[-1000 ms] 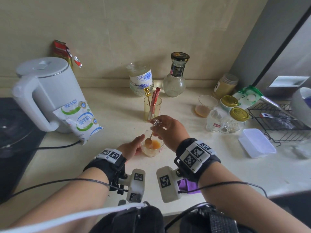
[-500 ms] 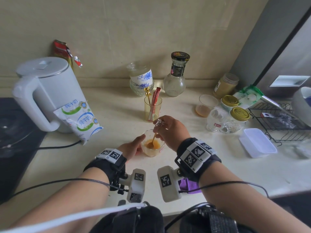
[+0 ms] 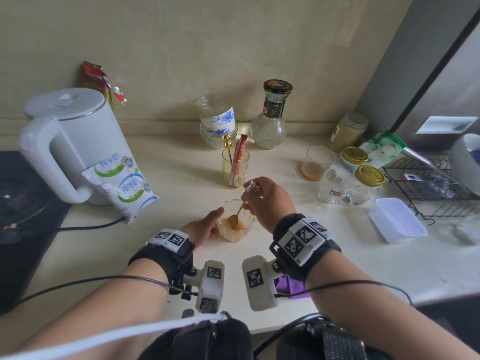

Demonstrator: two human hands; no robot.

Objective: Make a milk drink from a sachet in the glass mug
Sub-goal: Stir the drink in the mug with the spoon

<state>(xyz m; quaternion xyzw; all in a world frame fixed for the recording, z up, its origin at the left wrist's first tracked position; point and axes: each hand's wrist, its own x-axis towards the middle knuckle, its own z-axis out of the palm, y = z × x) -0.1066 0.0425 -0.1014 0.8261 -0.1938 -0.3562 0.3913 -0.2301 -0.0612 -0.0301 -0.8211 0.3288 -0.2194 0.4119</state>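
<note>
head view: a pale countertop (image 3: 337, 261) runs against a beige wall (image 3: 207, 48). at the left, a milk sachet (image 3: 124, 188) leans on a white kettle (image 3: 78, 141). the glass mug (image 3: 233, 233) stands on the counter between the hands. the left hand (image 3: 205, 227) grips its side, thumb at the rim. the right hand (image 3: 267, 198) pinches a gold spoon (image 3: 237, 214), its bowl down in the brownish mix.
</note>
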